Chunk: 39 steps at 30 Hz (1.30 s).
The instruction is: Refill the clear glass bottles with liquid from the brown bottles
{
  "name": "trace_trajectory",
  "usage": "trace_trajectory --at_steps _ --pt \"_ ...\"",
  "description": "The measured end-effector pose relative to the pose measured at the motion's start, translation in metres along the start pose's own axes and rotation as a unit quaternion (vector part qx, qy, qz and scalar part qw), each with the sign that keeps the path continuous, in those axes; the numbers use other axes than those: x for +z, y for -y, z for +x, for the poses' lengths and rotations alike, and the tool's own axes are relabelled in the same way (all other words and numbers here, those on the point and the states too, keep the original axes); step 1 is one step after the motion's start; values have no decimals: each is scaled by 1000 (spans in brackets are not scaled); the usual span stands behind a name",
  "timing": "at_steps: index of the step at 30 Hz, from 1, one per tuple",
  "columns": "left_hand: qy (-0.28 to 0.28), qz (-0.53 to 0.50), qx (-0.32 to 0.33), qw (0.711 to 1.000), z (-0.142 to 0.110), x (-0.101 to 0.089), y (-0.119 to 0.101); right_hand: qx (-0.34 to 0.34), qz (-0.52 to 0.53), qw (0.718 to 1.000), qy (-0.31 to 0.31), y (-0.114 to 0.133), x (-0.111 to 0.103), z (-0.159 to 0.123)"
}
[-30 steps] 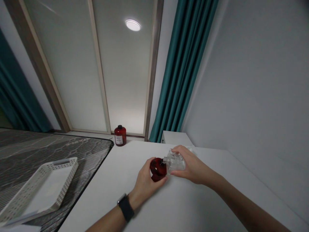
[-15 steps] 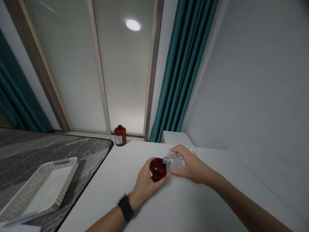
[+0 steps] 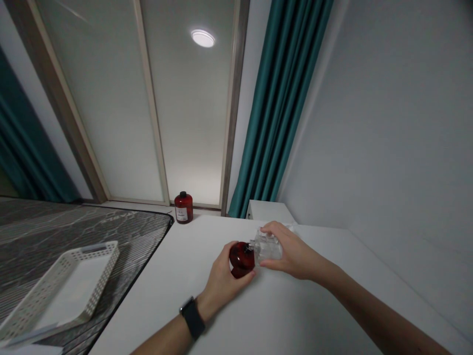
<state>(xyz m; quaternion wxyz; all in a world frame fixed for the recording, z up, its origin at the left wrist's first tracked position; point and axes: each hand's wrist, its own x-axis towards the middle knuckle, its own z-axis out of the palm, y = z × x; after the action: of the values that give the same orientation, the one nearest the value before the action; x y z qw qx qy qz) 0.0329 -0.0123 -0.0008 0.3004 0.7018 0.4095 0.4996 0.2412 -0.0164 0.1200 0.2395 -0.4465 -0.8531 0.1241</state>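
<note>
Over the white table, my left hand (image 3: 226, 273) wraps round a dark red, see-through bottle (image 3: 242, 257), tilted with its neck to the right. My right hand (image 3: 286, 251) grips a clear bottle (image 3: 268, 247), lying sideways with its narrow neck pointing left. The two necks meet, or nearly so; whether they touch I cannot make out. Part of the red bottle's body and label is hidden by my left fingers. At the table's far left corner stands a second red bottle (image 3: 184, 209), upright, with a black cap and a white label.
A white perforated basket (image 3: 88, 251) lies on the dark grey striped surface (image 3: 140, 224) at left. Behind the white table (image 3: 207, 229) is a small white cabinet (image 3: 271, 211), beside a green curtain (image 3: 273, 123). Frosted sliding doors (image 3: 188, 123) stand at the back, a wall on the right.
Almost nothing differs. Both hands keep their holds, and the clear bottle with my right hand has shifted very slightly left.
</note>
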Motion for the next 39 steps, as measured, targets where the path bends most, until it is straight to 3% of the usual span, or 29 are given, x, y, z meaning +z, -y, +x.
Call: trace_trajectory --at_steps 39 --pt "45 -58 -14 997 1 -2 -4 -35 -1 999 35 -5 -10 4"
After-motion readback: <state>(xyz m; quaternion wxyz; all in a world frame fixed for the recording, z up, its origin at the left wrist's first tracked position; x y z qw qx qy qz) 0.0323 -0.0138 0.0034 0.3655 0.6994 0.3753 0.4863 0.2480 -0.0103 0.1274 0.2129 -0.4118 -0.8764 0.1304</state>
